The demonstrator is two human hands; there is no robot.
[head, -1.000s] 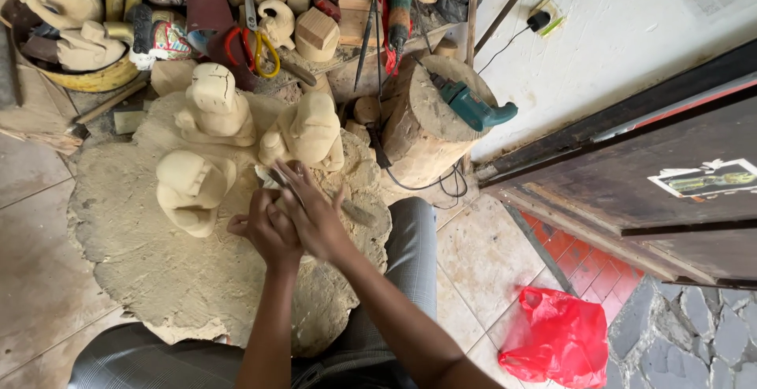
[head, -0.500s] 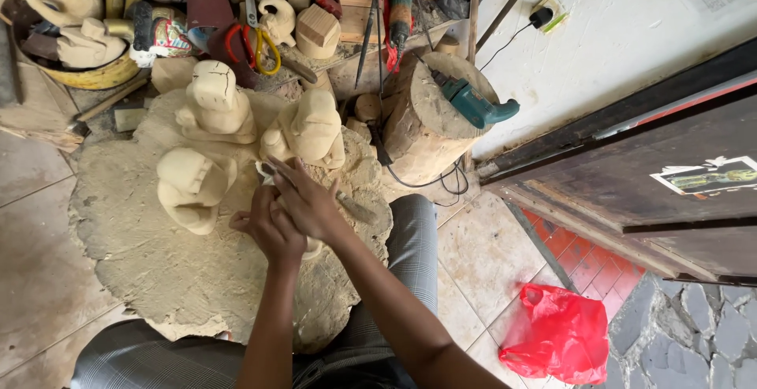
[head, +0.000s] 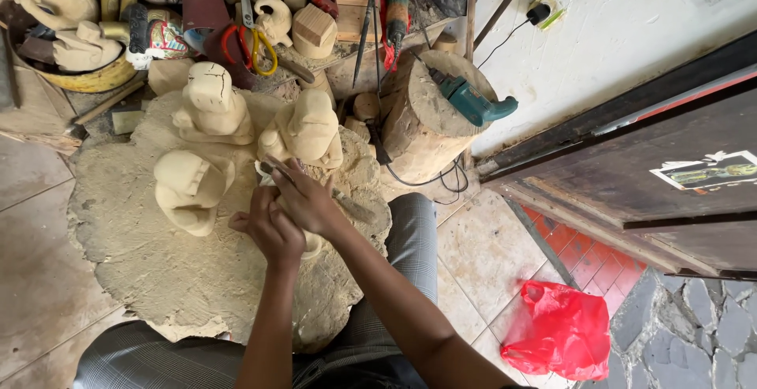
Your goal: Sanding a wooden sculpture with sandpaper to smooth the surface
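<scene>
I see my left hand clenched around a small pale carving, mostly hidden beneath it. My right hand grips a thin tool, just above. Both sit over the wood slab, near three rough figures.

Person seen from above, head camera. Both forearms bare to the lower frame edge; no sleeves, gloves, watch or rings visible on the left hand or the right hand. Legs covered by grey trousers with a fine check of thin pale lines; the fabric creases at the knees. Feet out of view.
</scene>
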